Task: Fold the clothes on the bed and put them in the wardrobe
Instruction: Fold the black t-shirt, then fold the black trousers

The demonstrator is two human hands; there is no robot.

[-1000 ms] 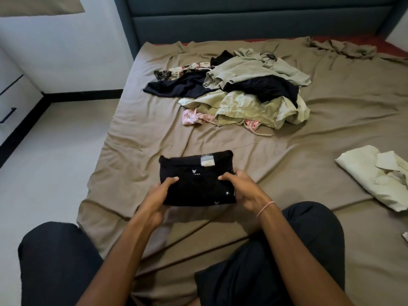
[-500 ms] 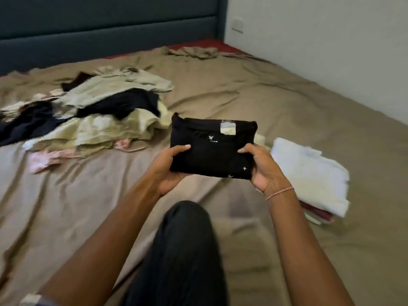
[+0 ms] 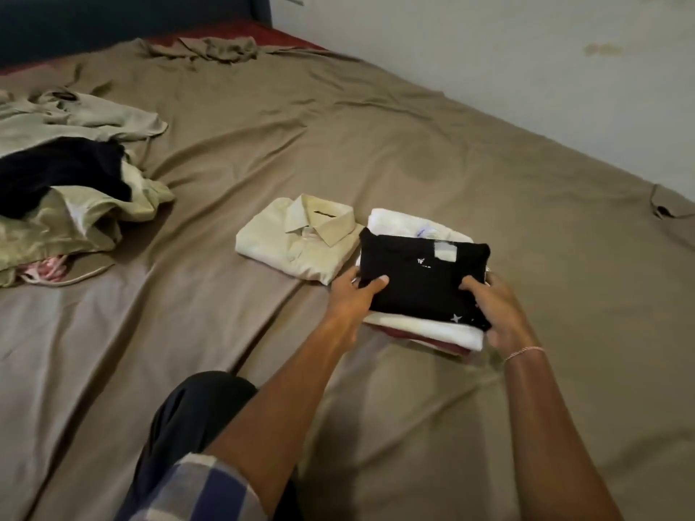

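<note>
A folded black garment (image 3: pixel 421 272) with small white stars lies on top of a stack of folded white and maroon clothes (image 3: pixel 425 330) on the bed. My left hand (image 3: pixel 351 295) grips its left edge, thumb on top. My right hand (image 3: pixel 496 310) grips its right near corner. A folded pale yellow collared shirt (image 3: pixel 297 242) lies just left of the stack. An unfolded pile of olive, black and pink clothes (image 3: pixel 71 182) sits at the left edge of the view.
The brown bedsheet (image 3: pixel 338 144) covers the bed, rumpled near the dark headboard (image 3: pixel 113 28). A white wall (image 3: pixel 526 69) runs along the bed's right side. My knee in dark trousers (image 3: pixel 199 415) rests on the bed near the front.
I have turned right and carried the black garment from in front of me over to the folded stack, where it now sits on top. Both hands still hold it.
</note>
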